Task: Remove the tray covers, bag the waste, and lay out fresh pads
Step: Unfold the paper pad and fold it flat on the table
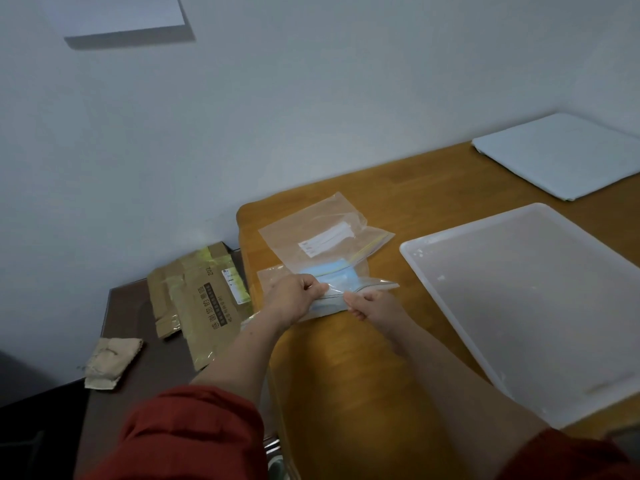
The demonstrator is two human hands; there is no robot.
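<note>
A clear zip bag (346, 284) with blue folded material inside lies near the left end of the wooden table (346, 375). My left hand (294, 297) and my right hand (374, 304) both pinch its near edge, fingers curled, close together. A second clear zip bag (322, 233) with a white label lies just beyond, partly overlapping it. A white plastic tray (526, 306) sits to the right, its inside bare. A pale blue folded pad (564, 154) lies at the far right of the table by the wall.
Left of the table, a lower dark surface (124, 341) holds a flattened cardboard package (201, 303) and a crumpled brown paper wad (109, 362). A white wall runs behind. A white box (121, 15) is mounted high on the wall.
</note>
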